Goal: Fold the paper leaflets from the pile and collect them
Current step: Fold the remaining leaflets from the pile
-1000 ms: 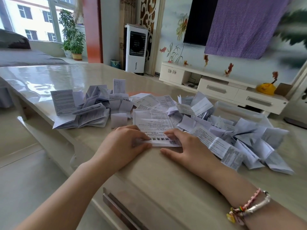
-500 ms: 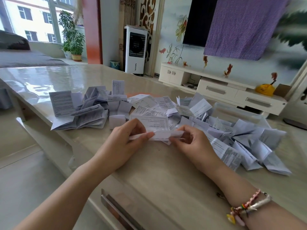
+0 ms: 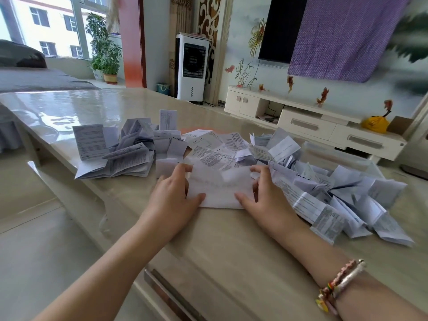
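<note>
A leaflet [image 3: 220, 188] is held flat on the table [image 3: 231, 251], just in front of the loose pile [image 3: 324, 181]. Its left edge is pinched by the left hand [image 3: 173, 195] and its right edge by the right hand [image 3: 261, 193], thumbs on the near edge. Its long axis runs left to right between both hands, equally near. A folded heap [image 3: 120, 156] lies to the left.

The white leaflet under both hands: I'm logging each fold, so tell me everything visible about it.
The white paper leaflet lies flat on the glossy beige table, near its front edge, between two paper piles. It looks thin, creased across, its print too blurred to read. The left hand and right hand hold its two ends, thumbs on top near the front edge.
</note>
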